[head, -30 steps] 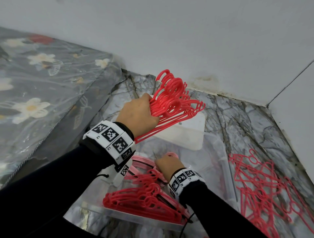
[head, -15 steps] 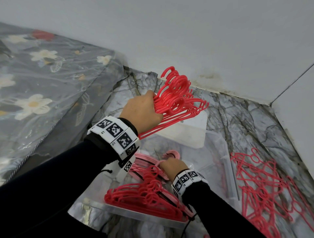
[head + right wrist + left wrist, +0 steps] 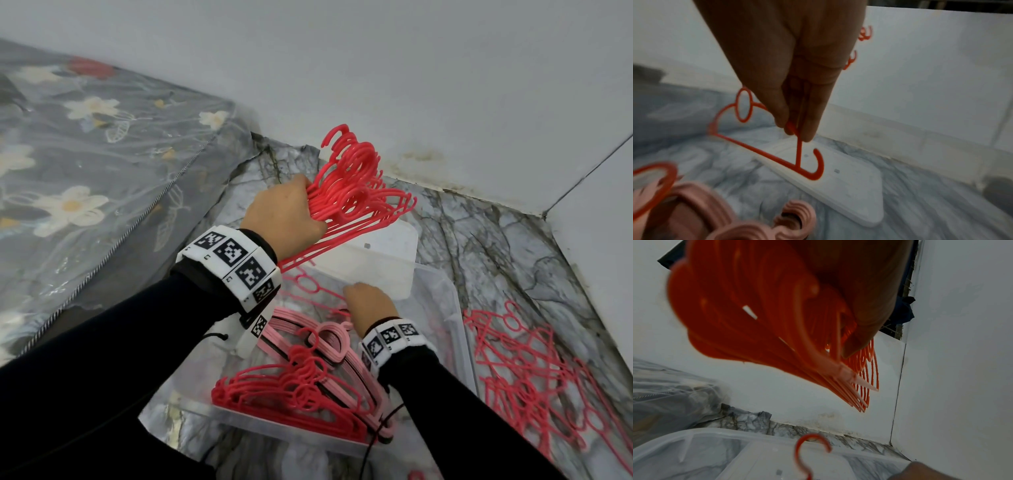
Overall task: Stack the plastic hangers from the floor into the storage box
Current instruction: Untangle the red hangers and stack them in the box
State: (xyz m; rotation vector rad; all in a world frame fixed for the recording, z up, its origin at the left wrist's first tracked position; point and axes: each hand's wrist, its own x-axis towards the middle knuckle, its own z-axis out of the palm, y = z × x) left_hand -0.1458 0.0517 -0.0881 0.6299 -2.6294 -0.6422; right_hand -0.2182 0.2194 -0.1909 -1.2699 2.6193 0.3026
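Your left hand (image 3: 286,216) still grips the red bundle (image 3: 356,192) above the box (image 3: 448,308). Your right hand (image 3: 370,305) has moved forward from the stack (image 3: 301,394), pinching one hanger (image 3: 777,159).

Head view: from above, facing forward and down over both forearms onto the clear storage box (image 3: 442,301) and marble floor (image 3: 496,246), wall corner behind. Left wrist view: close under the bundle of red hangers (image 3: 756,321), facing the same wall corner, box rim below. Right wrist view: low inside the box, close behind fingers (image 3: 781,113) pinching a single red hanger (image 3: 777,160).
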